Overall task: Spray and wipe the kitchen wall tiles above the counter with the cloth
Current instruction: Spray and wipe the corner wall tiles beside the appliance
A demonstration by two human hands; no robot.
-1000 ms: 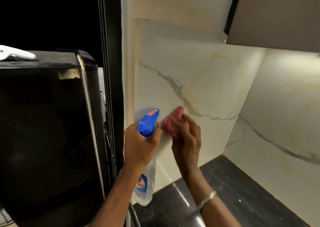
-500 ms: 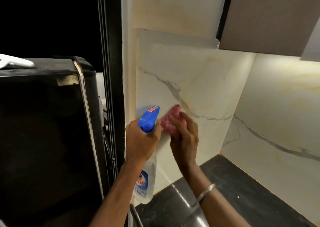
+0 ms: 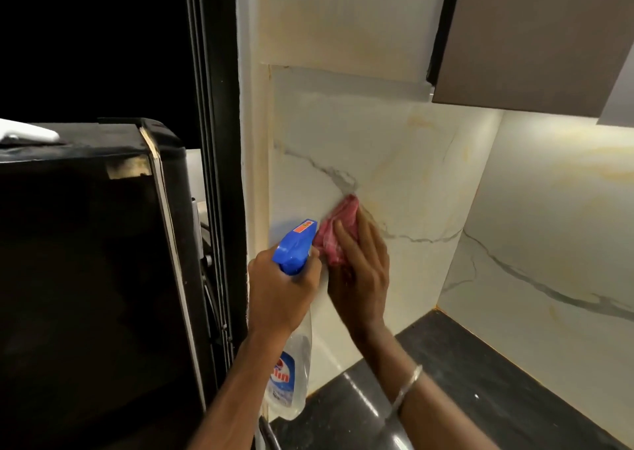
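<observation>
Higher on the marble wall tile (image 3: 394,161) than a moment earlier, the right hand (image 3: 360,271) pressed straight fingers over the pink cloth (image 3: 344,211), pinned flat beneath them. Just left of those fingers, the left hand (image 3: 279,291) curled tightly round the spray bottle (image 3: 296,247).

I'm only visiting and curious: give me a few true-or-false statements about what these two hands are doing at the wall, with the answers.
1. The left hand grips the spray bottle. True.
2. The cloth is blue. False: it is pink; the bottle's trigger head is blue.
3. The right hand presses the cloth against the wall tile. True.
4. The counter is white. False: it is dark and glossy.
5. A bangle sits on the left wrist. False: it is on the right wrist.
</observation>
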